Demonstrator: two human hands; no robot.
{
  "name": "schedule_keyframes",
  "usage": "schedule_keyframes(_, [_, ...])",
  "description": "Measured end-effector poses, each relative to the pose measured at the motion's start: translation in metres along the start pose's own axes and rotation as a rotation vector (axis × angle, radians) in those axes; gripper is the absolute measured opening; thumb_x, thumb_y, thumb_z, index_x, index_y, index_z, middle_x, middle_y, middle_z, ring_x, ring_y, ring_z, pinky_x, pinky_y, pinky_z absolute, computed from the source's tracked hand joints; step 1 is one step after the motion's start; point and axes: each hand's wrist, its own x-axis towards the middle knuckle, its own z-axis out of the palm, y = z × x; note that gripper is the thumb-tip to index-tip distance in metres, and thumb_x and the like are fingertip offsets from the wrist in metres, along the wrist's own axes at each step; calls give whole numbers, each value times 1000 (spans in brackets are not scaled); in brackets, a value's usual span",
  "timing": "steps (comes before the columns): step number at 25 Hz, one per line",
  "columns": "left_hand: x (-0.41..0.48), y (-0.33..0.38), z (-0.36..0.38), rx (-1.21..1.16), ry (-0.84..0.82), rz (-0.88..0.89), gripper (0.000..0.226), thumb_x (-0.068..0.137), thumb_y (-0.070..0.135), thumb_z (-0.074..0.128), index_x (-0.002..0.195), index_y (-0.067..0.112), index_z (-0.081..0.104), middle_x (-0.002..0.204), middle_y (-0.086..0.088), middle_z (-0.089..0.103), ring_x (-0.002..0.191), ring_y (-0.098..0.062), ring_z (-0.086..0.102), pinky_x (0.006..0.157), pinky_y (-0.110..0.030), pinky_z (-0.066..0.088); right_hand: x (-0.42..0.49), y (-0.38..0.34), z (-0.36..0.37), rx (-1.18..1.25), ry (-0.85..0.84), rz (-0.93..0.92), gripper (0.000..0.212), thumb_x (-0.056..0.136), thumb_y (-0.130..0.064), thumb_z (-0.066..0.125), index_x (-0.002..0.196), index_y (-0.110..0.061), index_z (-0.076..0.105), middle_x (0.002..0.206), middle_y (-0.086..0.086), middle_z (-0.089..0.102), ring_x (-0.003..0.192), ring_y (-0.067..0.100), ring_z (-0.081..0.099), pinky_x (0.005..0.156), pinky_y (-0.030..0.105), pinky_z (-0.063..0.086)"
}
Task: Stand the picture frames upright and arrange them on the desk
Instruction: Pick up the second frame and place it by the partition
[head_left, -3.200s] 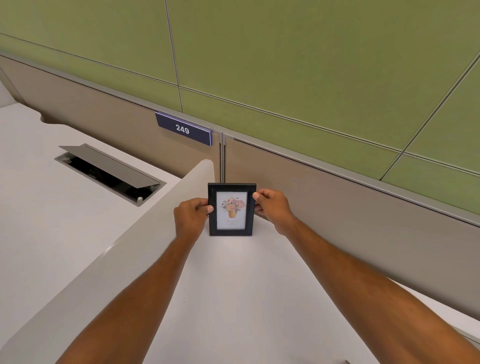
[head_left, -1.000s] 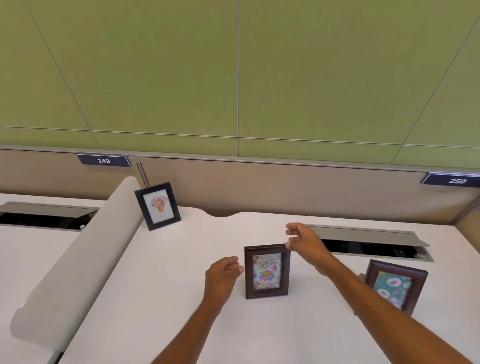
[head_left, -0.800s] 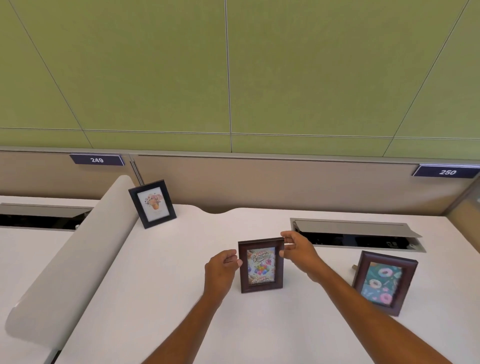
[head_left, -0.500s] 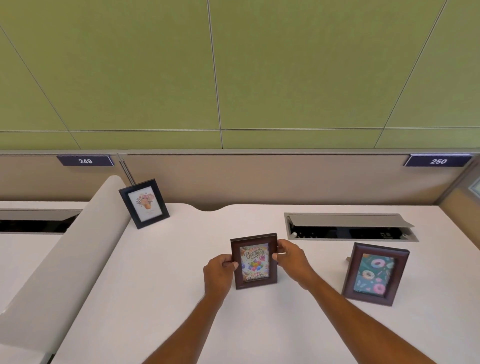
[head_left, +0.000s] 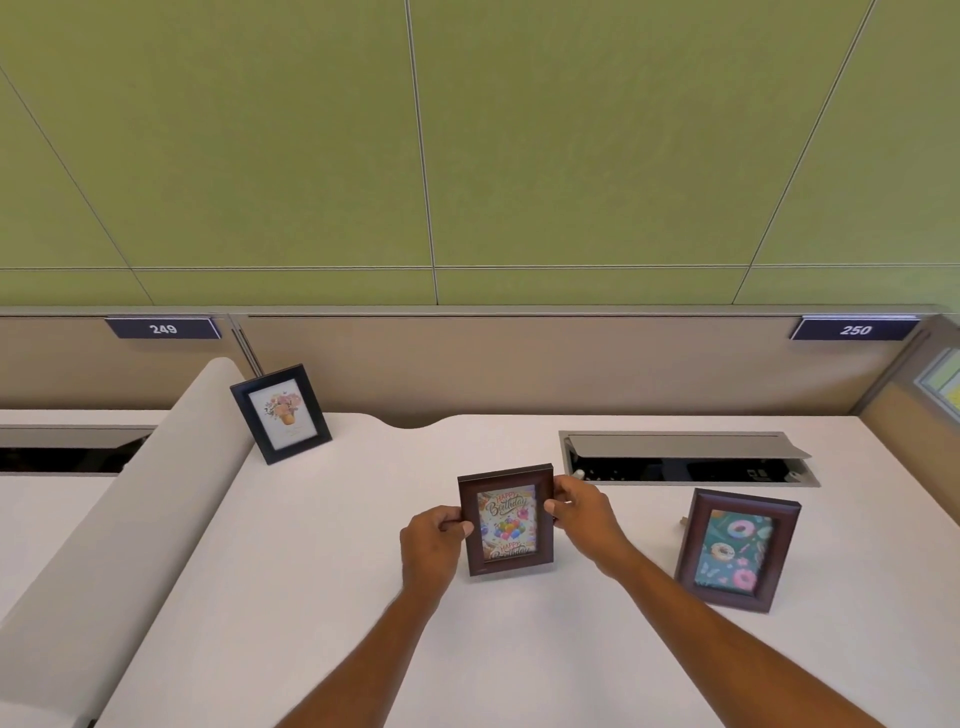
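A brown picture frame (head_left: 506, 519) with a birthday card showing balloons stands upright near the middle of the white desk (head_left: 291, 597), its lower edge on the surface and its front facing the camera. The left hand (head_left: 434, 540) is closed on the frame's left side, thumb on the front rim and fingers curled behind it. The right hand (head_left: 582, 512) is closed on the frame's right side near the upper corner, its fingertips wrapped over the edge. A black frame (head_left: 280, 413) with a flower picture stands at the desk's far left corner, leaning back, just beside the grey divider (head_left: 119, 535) that runs along the left edge. A second brown frame (head_left: 737, 551) with a doughnut picture stands toward the right edge of the desk, well apart from the held one, turned slightly to the left. Behind it, along the far edge, a cable hatch (head_left: 685, 457) sits with its lid raised. The beige panel (head_left: 519, 358) at the back carries two dark number plates, 249 (head_left: 162, 328) on the left and 250 (head_left: 854, 329) on the right, below a green wall (head_left: 467, 145).
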Motion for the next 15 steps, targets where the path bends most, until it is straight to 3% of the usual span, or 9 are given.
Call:
schedule_keyframes(7, [5, 31, 0, -24, 18, 88, 11, 92, 11, 76, 100, 12, 84, 89, 0, 84, 79, -20, 74, 81, -41, 65, -2, -31, -34, 35, 5, -61, 25, 104, -4, 62, 121, -16, 76, 110, 8, 79, 112, 30, 75, 96, 51, 65])
schedule_keyframes(15, [-7, 107, 37, -30, 88, 224, 17, 89, 12, 78, 104, 15, 86, 90, 3, 85, 81, -18, 77, 86, -43, 65, -1, -57, -125, 85, -6, -162, 31, 103, -3, 63, 109, -29, 79, 104, 7, 80, 110, 29, 77, 98, 49, 65])
